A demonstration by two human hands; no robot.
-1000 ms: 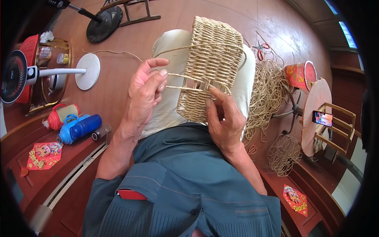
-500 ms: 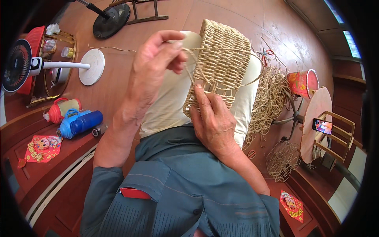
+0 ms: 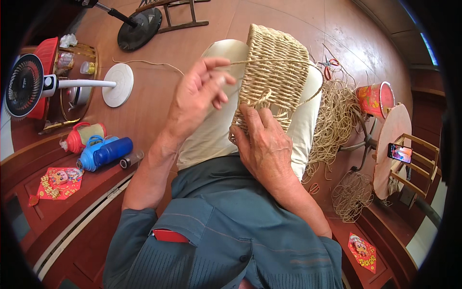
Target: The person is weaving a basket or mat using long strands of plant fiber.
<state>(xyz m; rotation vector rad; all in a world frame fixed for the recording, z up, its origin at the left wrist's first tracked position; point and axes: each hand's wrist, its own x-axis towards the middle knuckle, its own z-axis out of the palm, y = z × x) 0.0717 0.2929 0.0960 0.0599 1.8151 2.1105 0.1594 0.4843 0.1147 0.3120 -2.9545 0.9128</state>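
Observation:
A tan woven basket piece (image 3: 274, 67) rests on my lap between pale trousered knees, with a gap in its lower weave and bent cord ends (image 3: 263, 98) there. A loose cord (image 3: 317, 90) loops round its right side. My right hand (image 3: 263, 144) grips the lower part at the gap, fingertips pressed into the weave and partly hidden. My left hand (image 3: 202, 94) is raised left of the piece, fingers loosely curled and apart, with nothing visible held; a strand runs from the piece behind its fingertips.
Tangled cord (image 3: 332, 113), pliers (image 3: 327, 67), a red bucket (image 3: 371, 98) and a wooden disc (image 3: 385, 159) with a phone (image 3: 399, 152) lie right. A fan (image 3: 24, 86), round base (image 3: 116, 84) and flasks (image 3: 113, 151) are left; dark stands (image 3: 139, 31) are ahead.
My left hand rose from the strands it pinched, then dropped slightly, fingers loosened. My right hand moved leftward over the gap, and the cord strands there are now bunched up.

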